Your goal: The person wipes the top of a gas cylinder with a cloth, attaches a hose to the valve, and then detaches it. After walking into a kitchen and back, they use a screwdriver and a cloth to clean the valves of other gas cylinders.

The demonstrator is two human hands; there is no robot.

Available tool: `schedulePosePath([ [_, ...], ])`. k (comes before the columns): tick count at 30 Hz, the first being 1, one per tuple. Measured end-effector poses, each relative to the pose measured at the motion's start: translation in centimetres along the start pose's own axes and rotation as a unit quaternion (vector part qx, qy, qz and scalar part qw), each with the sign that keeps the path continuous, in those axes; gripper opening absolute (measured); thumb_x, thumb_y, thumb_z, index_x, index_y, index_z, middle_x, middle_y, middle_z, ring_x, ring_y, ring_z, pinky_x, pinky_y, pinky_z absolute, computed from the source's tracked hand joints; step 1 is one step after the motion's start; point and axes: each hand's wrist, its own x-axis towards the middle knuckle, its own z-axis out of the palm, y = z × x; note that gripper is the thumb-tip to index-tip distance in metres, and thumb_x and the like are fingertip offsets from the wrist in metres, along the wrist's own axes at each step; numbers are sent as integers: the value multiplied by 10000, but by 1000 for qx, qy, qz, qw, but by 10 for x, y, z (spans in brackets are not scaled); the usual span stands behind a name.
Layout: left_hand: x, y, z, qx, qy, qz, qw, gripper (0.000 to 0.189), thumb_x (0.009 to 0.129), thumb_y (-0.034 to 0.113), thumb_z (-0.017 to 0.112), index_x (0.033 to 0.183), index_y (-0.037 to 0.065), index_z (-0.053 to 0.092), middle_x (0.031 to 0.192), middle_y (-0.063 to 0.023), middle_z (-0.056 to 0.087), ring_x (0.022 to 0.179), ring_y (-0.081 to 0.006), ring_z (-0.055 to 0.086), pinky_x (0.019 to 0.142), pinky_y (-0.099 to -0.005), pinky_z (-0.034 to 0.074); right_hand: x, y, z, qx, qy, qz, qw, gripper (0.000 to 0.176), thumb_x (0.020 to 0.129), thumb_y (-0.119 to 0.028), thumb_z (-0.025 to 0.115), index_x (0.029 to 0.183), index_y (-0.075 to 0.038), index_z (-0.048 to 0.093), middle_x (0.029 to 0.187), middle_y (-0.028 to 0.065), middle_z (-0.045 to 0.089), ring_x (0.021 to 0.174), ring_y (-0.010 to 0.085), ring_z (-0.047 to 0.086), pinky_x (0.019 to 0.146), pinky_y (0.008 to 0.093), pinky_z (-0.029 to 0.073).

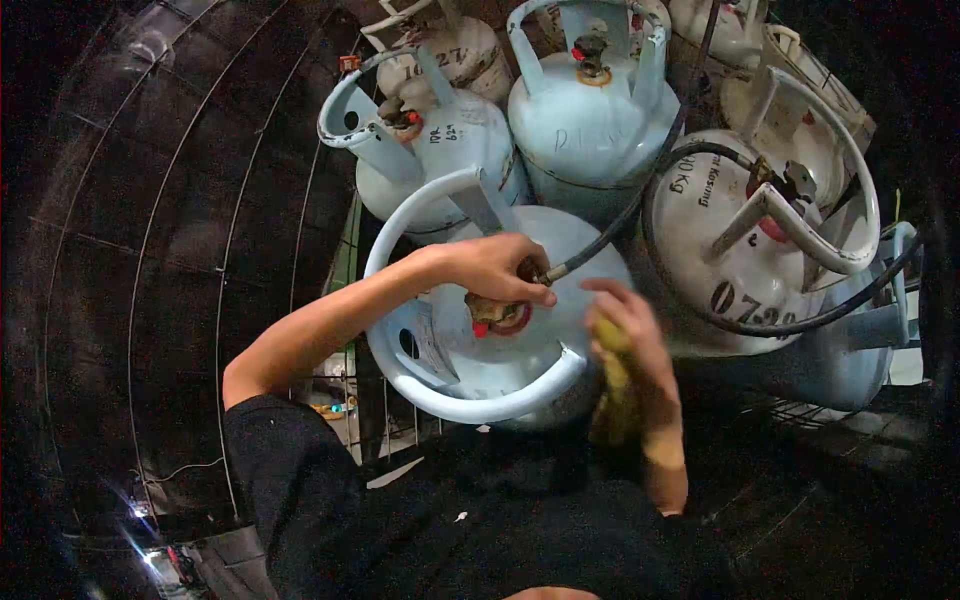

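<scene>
A light blue gas cylinder (575,240) stands upright in front of me, with a round collar handle (480,407) around its top. My left hand (492,268) reaches inside the collar, its fingers closed over the brass valve (497,312) where a black hose (610,235) joins by a metal fitting. Red shows at the foot of the valve. Right of the valve, above the collar's edge, my right hand (645,345) is smeared by motion. It grips a limp yellowish cloth (612,375) that hangs down; its exact kind is blurred.
A white cylinder (735,240) marked with black writing stands at right, the hose looping around it. More blue cylinders (590,130) (440,150) crowd the back. A dark sheet with wire mesh (170,250) curves along the left.
</scene>
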Motion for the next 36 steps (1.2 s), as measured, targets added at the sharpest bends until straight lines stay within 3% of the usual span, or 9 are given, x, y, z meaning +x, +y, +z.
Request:
schedulePosePath([
  [4, -2, -3, -5, -14, -9, -51, 999, 548, 794, 468, 664, 1007, -31, 592, 874, -137, 646, 795, -217, 596, 713, -341, 471, 29, 23, 7, -234, -12, -126, 964, 299, 857, -158, 602, 1117, -13, 579, 836, 73, 636, 762, 135, 585, 693, 283, 472],
  [9, -13, 11, -9, -82, -8, -116, 990, 674, 814, 579, 586, 1146, -7, 583, 1076, -146, 622, 1006, -205, 572, 898, -328, 427, 45, 28, 15, -307, -42, -179, 934, 291, 806, -175, 669, 1021, 15, 619, 892, 148, 665, 835, 202, 644, 732, 317, 485],
  [14, -6, -10, -6, -219, -51, -176, 958, 565, 898, 532, 488, 1129, 33, 621, 1098, -94, 614, 1011, -178, 554, 918, -319, 414, 40, 34, 11, -379, 6, -291, 878, 295, 772, -172, 708, 976, 30, 637, 902, 199, 659, 832, 261, 663, 725, 340, 495],
  [16, -7, -1, -7, -241, -64, -205, 947, 542, 942, 470, 426, 1237, 27, 527, 1262, -124, 521, 1164, -197, 478, 1009, -321, 333, 39, 28, 13, -377, 0, -278, 884, 308, 774, -167, 706, 992, 37, 632, 919, 177, 669, 831, 228, 659, 735, 328, 496],
  [18, -5, -19, 14, -17, 163, -111, 980, 519, 934, 456, 455, 993, -30, 627, 975, -161, 656, 927, -222, 612, 850, -360, 453, 53, 43, 8, -194, -64, -134, 970, 367, 795, -130, 704, 1085, 56, 577, 1019, 140, 646, 959, 186, 605, 843, 310, 469],
  [21, -20, 21, 6, 81, 200, -63, 974, 352, 870, 330, 601, 864, -20, 629, 765, -192, 655, 712, -324, 648, 660, -396, 491, 51, 30, 18, -193, -79, -118, 971, 375, 805, -167, 689, 1085, 54, 577, 1019, 129, 644, 964, 192, 598, 876, 319, 452],
  [30, -16, 12, 4, 120, 262, -65, 955, 204, 863, 175, 552, 910, -10, 623, 763, -229, 617, 761, -426, 599, 683, -439, 484, 28, 5, 10, -225, -74, 26, 971, 340, 801, -341, 700, 880, -21, 617, 770, 34, 585, 693, 123, 514, 610, 269, 412],
  [32, -27, 36, 4, 111, 256, -26, 960, 194, 853, 182, 571, 909, 3, 620, 757, -213, 602, 719, -408, 579, 668, -442, 476, 42, 40, 2, -265, 23, -89, 960, 530, 744, -358, 749, 1085, -21, 524, 872, 100, 614, 800, 176, 583, 719, 318, 477],
  [36, -34, 62, 25, 143, 217, 8, 966, 283, 846, 122, 573, 1062, -60, 561, 931, -253, 590, 850, -423, 582, 744, -438, 480, 51, 30, 8, -259, -143, -133, 946, 513, 797, -298, 670, 1185, 0, 513, 994, 167, 628, 884, 226, 587, 806, 355, 478],
])
